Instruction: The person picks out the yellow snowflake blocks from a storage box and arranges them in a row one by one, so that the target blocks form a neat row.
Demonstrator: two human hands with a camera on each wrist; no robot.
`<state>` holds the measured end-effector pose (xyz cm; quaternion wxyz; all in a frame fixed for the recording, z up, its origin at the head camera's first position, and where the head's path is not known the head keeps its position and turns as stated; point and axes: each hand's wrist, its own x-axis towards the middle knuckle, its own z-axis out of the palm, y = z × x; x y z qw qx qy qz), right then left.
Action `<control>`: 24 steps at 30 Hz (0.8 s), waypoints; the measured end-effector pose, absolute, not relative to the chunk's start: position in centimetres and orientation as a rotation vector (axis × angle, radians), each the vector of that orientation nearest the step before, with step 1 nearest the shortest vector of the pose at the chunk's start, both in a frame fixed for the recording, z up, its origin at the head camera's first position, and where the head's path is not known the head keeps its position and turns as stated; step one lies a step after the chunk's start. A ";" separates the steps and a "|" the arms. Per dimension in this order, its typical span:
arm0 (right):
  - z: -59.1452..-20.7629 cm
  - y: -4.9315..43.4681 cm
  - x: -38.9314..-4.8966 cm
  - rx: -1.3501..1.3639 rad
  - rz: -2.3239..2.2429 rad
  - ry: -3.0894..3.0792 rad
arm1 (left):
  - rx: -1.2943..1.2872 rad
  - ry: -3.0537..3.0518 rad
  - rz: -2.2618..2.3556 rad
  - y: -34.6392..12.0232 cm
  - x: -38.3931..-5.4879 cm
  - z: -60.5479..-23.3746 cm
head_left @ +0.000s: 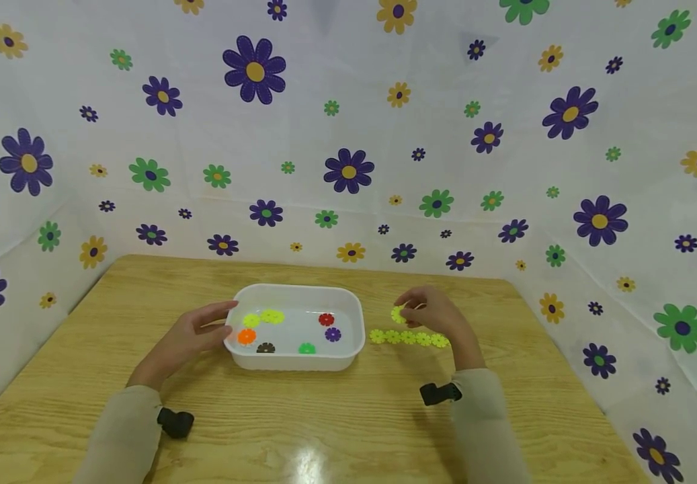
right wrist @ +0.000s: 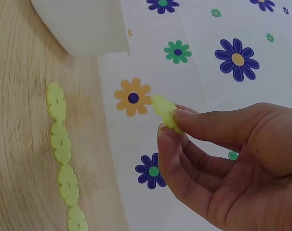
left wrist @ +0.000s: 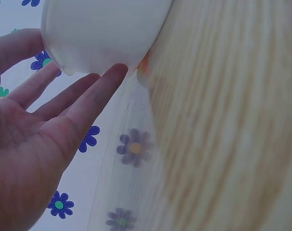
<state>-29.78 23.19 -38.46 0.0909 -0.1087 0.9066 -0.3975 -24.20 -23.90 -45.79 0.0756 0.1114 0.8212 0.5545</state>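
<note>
A white plastic tub (head_left: 300, 363) stands on the wooden table with several flower-shaped discs inside. My left hand (head_left: 193, 334) rests its outstretched fingertips against the tub's left end, and the left wrist view shows those fingers (left wrist: 110, 79) spread along its wall. Between thumb and fingertips, my right hand (head_left: 435, 316) pinches a yellow snowflake disc (right wrist: 166, 113) above the table, right of the tub. Just below that hand, a row of yellow snowflake discs (head_left: 407, 337) lies edge to edge on the wood; the right wrist view shows part of the row (right wrist: 61, 144).
Inside the tub lie yellow discs (head_left: 272, 316), an orange disc (head_left: 247, 337), a brown one (head_left: 266, 348), a green one (head_left: 306, 349), a purple one (head_left: 333, 334) and a red one (head_left: 326, 319). A flower-printed cloth (head_left: 300, 134) encloses the table's back and sides.
</note>
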 end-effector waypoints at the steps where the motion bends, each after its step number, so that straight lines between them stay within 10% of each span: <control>1: -38.5 23.5 -29.7 -0.322 -1.181 2.692 | 0.333 2.463 1.663 -23.9 -24.2 -45.8; 24: -39.1 30.5 -28.5 -0.183 -1.158 2.713 | 0.341 2.470 1.663 -24.0 -24.3 -45.9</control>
